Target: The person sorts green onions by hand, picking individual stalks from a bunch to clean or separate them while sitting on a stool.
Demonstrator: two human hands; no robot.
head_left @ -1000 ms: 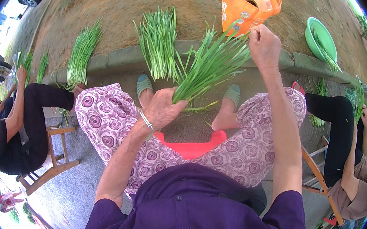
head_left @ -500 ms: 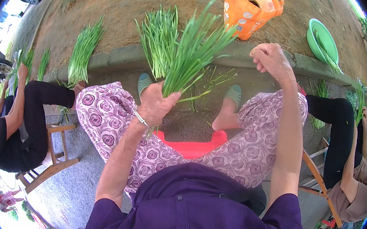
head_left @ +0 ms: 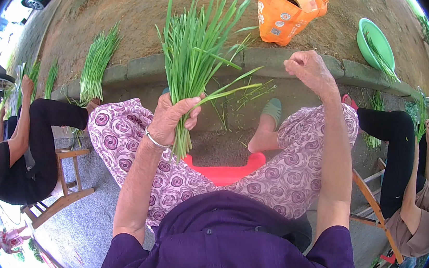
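My left hand (head_left: 174, 122) is closed round the lower stalks of a bunch of chives (head_left: 193, 64). The long flat green leaves fan upward, and a few stray blades lean out to the right. The pale cut ends poke out below my fist, over my left thigh. My right hand (head_left: 312, 73) is raised apart from the bunch, in front of the kerb, with thumb and fingers curled together. Whether anything small is between those fingers is hidden. Another pile of chives on the kerb is mostly covered by the held bunch.
Beyond the concrete kerb (head_left: 143, 69) stand an orange bag (head_left: 284, 21) and a green basin (head_left: 378, 44) with some chives. More chives (head_left: 99, 61) lean on the kerb at left. Loose blades (head_left: 247, 95) litter the ground. Seated people flank me; a red stool (head_left: 220, 174) is beneath me.
The held bunch has swung left and turned more upright, now in front of the pile on the kerb. My left hand has shifted slightly down and left; my right hand moved slightly left.
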